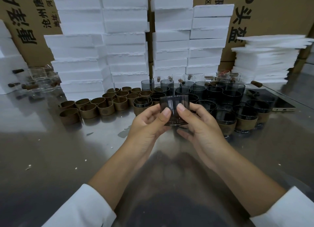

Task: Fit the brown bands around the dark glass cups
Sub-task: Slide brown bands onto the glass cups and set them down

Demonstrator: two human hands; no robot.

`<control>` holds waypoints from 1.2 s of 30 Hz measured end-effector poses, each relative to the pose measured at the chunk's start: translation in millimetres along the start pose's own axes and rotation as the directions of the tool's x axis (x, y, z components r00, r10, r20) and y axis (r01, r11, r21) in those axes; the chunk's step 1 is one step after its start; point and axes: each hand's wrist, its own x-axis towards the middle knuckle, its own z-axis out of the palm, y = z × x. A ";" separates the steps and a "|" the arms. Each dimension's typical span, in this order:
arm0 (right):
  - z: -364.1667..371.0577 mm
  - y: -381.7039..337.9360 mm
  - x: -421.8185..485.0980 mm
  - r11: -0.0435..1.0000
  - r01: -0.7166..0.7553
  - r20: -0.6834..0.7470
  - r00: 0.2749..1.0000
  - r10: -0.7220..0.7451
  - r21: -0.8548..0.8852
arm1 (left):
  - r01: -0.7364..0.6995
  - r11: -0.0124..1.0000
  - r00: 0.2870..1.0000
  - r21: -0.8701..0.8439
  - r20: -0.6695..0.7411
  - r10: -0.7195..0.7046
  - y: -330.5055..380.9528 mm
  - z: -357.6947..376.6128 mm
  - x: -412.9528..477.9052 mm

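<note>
The left hand (149,124) and right hand (198,124) are both closed on one dark glass cup (174,107). Each thumb presses on its near wall and the fingers curl round behind and beneath. The cup hangs just above the counter (51,150), roughly upright, with its wide mouth up and its narrower thick base down. It wears no band.

The loose brown bands (88,108) stand on end in a cluster to the left and a little farther off. That puts them on the left hand's side, so I would judge it the hand to fetch one while the right keeps the cup. A band would likely go on from the narrow base.

One banded cup (142,107) stands between the hands and the loose bands, close enough to be knocked on the way. Behind the held cup crowd the bare dark cups (212,92), and near right stand more finished ones (246,123). Far left are clear glasses (37,73), far right a phone (278,99), and white foam boxes (102,48) are stacked along the back.
</note>
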 end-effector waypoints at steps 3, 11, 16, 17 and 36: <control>-2.4 -1.3 2.3 0.999 -0.047 0.011 0.999 0.047 0.016 | 0.038 0.999 0.998 -0.032 0.051 -0.036 1.5 -1.1 -1.2; -12.8 -0.7 8.2 0.992 -0.095 0.093 0.992 0.087 0.087 | 0.088 0.996 0.989 0.019 0.121 -0.090 4.9 -2.7 -1.8; -7.7 1.3 8.0 0.993 -0.117 0.142 0.983 0.114 0.017 | 0.116 0.993 0.980 0.009 0.159 -0.116 3.0 -3.9 -0.9; -6.1 2.2 7.1 0.992 -0.128 0.172 0.977 0.126 -0.002 | 0.117 0.993 0.979 0.020 0.164 -0.119 2.7 -3.6 -1.1; -6.0 1.4 2.6 0.999 0.009 0.089 0.996 -0.005 -0.042 | 0.070 0.995 0.996 0.072 0.055 -0.075 -0.2 -6.8 0.7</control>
